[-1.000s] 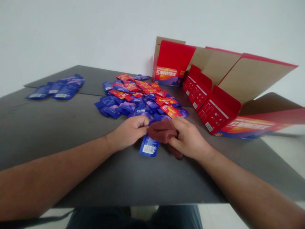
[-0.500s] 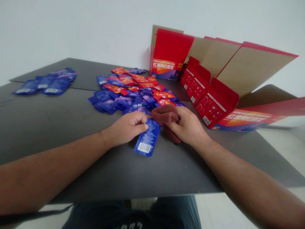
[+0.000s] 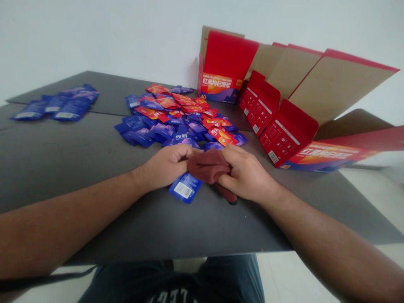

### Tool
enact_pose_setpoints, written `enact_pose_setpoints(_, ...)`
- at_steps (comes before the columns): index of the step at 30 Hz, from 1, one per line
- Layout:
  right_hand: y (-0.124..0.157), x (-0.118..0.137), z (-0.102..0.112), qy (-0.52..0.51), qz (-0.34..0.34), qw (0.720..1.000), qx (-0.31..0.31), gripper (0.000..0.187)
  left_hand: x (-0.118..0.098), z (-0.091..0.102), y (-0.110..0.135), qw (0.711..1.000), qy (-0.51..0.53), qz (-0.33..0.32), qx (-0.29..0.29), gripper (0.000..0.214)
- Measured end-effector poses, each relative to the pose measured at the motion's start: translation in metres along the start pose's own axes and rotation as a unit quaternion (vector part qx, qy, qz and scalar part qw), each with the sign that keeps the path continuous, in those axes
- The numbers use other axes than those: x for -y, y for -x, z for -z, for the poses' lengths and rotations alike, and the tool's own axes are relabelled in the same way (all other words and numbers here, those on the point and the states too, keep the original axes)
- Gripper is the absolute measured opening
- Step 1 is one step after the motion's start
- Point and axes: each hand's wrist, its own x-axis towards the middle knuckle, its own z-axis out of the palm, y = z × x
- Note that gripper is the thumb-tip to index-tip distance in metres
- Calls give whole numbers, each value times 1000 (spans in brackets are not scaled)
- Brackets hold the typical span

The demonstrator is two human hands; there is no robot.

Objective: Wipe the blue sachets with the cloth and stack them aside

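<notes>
My left hand [image 3: 170,166] is closed on a blue sachet [image 3: 185,188], pinching its upper part between thumb and fingers. The sachet's lower end with a white barcode points toward me. In my right hand [image 3: 248,170] a brown cloth [image 3: 208,165] is bunched up. It lies over the upper part of the sachet, hiding it and the left fingertips. Just beyond both hands spreads a heap of blue and red sachets [image 3: 176,115].
A smaller group of blue sachets [image 3: 71,108] lies at the far left of the dark table [image 3: 202,227]. At the right stand open red cartons [image 3: 284,132] with raised flaps, and another carton [image 3: 221,84] stands near the white wall.
My right hand has moved the cloth left and toward me, over the sachet's middle and upper part. The left hand keeps its hold and has shifted slightly left. The view has tilted slightly.
</notes>
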Motion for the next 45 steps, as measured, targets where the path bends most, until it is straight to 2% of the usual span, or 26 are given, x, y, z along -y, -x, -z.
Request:
enact_pose_setpoints(4, 0, 0, -1, 11, -46, 998, -28, 7, -2, 1, -1, 999, -29, -1, -34, 22)
enact_pose_setpoints(9, 1, 3, -4, 7, 7, 1000, 26, 9, 1, 1, -3, 998, 21, 30, -44, 24)
enact_pose_setpoints(15, -2, -7, -5, 27, -56, 998, -11, 8, 19, -4, -5, 991, 76, 68, -85, 25)
enact_pose_setpoints(20, -1, 0, -6, 10, 1, 999, 44, 10, 23, -6, -4, 985, 123, 82, -85, 18)
enact_pose_setpoints(25, 0, -1, -4, 33, -55, 998, -7, 8, 22, -8, -2, 979, 156, 94, -86, 20)
enact_pose_setpoints(30, 2, 5, -3, 18, 22, 997, 69, 11, 21, -7, -1, 986, 122, 67, -94, 21)
enact_pose_setpoints(35, 0, -2, -3, 49, -46, 998, -12, 9, 21, -9, -1, 982, 153, 73, -89, 22)
enact_pose_setpoints(40, 1, 2, -3, 26, 18, 998, 63, 11, 18, -9, 0, 986, 124, 54, -101, 23)
enact_pose_setpoints(45, 1, 0, -5, 46, -46, 998, -13, 9, 19, -9, 1, 982, 147, 61, -101, 21)
